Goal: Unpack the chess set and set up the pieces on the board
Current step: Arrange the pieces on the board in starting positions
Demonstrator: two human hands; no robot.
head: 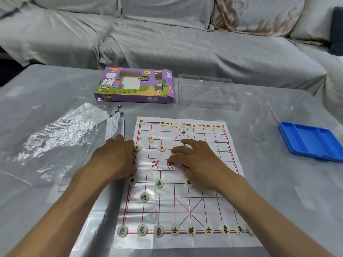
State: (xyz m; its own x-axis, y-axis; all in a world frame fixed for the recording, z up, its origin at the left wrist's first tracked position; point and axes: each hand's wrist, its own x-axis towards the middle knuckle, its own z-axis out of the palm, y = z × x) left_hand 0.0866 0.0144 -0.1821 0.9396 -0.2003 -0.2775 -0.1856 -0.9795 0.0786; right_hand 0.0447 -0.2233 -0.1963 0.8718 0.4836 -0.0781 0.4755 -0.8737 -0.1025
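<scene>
Both hands (115,154) (194,156) flat, fingers relaxed, on the board (222,182).

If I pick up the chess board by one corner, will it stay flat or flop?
Probably flop. The board looks like a thin, shiny printed sheet with wrinkles and glare, so it likely bends easily. The left hand rests at its edge. Lifting a corner would likely slide the round pieces off.
</scene>
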